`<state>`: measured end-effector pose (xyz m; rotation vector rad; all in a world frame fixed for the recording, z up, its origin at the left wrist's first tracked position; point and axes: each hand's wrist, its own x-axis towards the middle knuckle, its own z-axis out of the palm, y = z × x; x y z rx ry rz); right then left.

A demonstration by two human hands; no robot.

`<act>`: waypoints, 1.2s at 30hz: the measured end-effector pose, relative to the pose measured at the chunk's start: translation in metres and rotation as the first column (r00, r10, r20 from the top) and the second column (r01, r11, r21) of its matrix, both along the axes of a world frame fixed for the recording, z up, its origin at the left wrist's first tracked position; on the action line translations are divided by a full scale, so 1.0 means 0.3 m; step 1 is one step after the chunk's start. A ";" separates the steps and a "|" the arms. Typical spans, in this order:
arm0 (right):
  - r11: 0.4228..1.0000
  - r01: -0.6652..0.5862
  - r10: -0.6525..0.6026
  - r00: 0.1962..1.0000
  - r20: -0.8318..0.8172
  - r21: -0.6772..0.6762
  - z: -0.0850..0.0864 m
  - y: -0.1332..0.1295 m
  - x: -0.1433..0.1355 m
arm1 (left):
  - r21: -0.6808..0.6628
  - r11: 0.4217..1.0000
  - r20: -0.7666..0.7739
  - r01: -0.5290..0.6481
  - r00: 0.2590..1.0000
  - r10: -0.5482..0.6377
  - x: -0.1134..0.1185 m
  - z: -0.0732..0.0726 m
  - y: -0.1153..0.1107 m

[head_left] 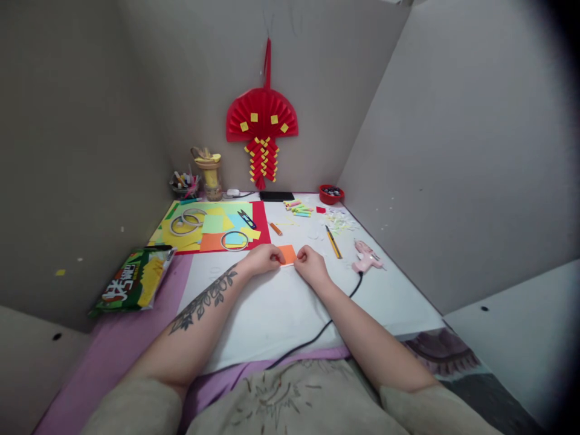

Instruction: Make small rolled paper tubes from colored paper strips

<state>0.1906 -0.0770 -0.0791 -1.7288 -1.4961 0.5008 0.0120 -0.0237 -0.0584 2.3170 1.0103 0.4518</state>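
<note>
Between my two hands a small orange paper square (287,254) lies at the middle of the white table surface (267,314). The fingers of my left hand (266,259) are curled together at its left edge. At its right edge my right hand (311,264) is closed, with thumb and fingertips pinched on the paper. A thin white strip shows along the square's lower edge. Beyond my left hand lies an orange stick-like tool (275,229). To the right of my right hand is a yellow craft knife (333,243).
A pink glue gun (366,258) lies at the right, its black cable running under my right forearm. Coloured papers (212,241) with metal rings and snips cover the left back. A snack bag (136,281) is at the left, a red bowl (331,194) at the back right.
</note>
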 end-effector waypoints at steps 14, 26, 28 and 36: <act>0.999 -0.042 0.042 0.995 0.086 -0.002 -0.014 0.012 -0.004 | -0.010 0.996 0.015 0.093 0.996 -0.092 -0.001 -0.008 0.011; 0.993 -0.079 0.088 0.990 0.112 -0.083 0.007 0.021 0.016 | 0.013 0.993 0.011 0.114 0.993 -0.114 -0.001 -0.014 0.011; 0.982 -0.099 0.099 0.995 -0.004 -0.161 0.015 0.016 0.022 | 0.016 0.992 0.009 0.122 0.993 -0.122 -0.002 -0.019 0.015; 0.961 -0.112 0.065 0.980 -0.188 -0.251 0.015 0.021 0.032 | 0.022 0.992 0.005 0.122 0.993 -0.122 -0.004 -0.030 0.022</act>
